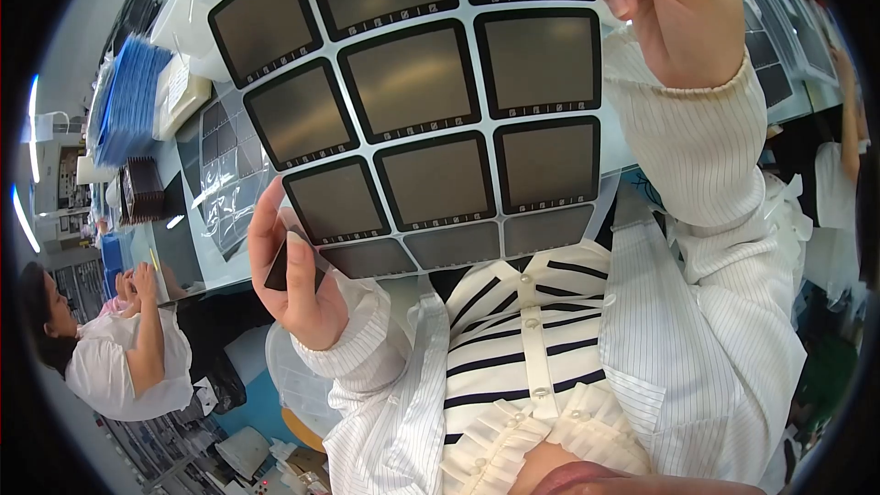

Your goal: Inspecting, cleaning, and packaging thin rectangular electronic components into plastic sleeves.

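A large clear sheet (487,64) carries rows of dark rectangular panels with black borders and small white marks along their lower edges. It is held up in front of me, tilted, and its top runs out of the picture. My left hand (316,312) pinches its lower left corner, thumb in front and fingers behind. A small dark flat piece (278,268) shows beside that thumb; whether it belongs to the sheet I cannot tell. At the upper right, my right hand (687,27) grips the sheet's edge with bent fingers, partly cut off by the picture's top.
Behind the sheet lies a worktable (211,261) with plastic-wrapped panel sheets (229,174). A stack of blue sheets (133,101) and a dark brown stack (142,190) stand at the left. A co-worker (128,357) sits at far left. More panel sheets (765,55) lie at right.
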